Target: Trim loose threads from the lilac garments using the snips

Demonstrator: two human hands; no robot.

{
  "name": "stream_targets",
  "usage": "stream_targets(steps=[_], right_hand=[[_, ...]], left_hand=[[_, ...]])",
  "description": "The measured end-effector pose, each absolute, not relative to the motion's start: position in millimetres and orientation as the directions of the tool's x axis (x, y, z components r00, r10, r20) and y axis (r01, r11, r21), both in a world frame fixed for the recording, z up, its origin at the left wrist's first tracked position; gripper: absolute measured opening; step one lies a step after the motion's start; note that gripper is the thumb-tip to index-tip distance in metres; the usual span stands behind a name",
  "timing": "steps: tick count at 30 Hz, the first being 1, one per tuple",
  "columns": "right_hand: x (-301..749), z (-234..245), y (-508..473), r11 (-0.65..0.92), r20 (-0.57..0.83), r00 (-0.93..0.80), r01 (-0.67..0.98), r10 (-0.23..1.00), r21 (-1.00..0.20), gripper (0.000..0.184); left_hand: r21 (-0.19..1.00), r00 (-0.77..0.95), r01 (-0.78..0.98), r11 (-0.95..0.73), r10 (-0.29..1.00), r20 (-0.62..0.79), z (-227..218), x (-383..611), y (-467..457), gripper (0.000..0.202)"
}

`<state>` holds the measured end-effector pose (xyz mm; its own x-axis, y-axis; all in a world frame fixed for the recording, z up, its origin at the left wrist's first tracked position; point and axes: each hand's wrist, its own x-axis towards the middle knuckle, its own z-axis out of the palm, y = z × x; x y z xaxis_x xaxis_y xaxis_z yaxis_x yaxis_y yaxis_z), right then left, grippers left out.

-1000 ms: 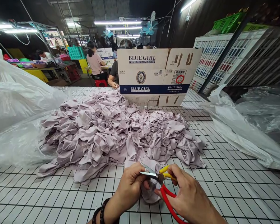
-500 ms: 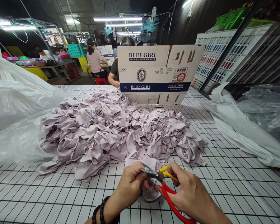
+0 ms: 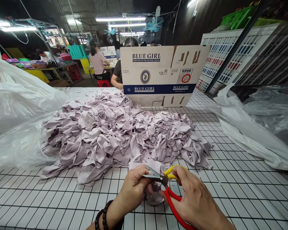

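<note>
My right hand (image 3: 194, 195) has its fingers clamped round parted scissors (image 3: 164, 181); my left hand's (image 3: 134, 185) seem pinched on cloth (image 3: 156, 199) over the table's (image 3: 62, 204) near side. Seemingly snipping; closing the scissors calls for clear fingers.

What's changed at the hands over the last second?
The scissors narrowed about half a second ago, then opened again, blade tips at the left hand. Nothing was visibly taken up or let go: the right hand keeps the scissors, the left stays on a piece of cloth. The cloth pile and carton stayed put.
</note>
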<state>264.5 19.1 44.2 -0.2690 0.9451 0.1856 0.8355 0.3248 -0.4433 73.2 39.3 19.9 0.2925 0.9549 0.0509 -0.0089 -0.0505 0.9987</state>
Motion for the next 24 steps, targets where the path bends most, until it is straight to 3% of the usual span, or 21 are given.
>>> stream_targets(steps=[12, 24], right_hand=[[262.8, 48.9, 20.9, 0.403, 0.288, -0.309, 0.836, 0.906, -0.372, 0.028], [261.4, 49.9, 18.2, 0.315, 0.151, -0.277, 0.841, 0.949, -0.440, 0.028]], left_hand=[[0.999, 0.297, -0.017, -0.040, 0.954, 0.043, 25.1, 73.4, 36.4, 0.026], [0.999, 0.294, -0.053, -0.012, 0.955, 0.027, 23.2, 71.9, 35.6, 0.030]])
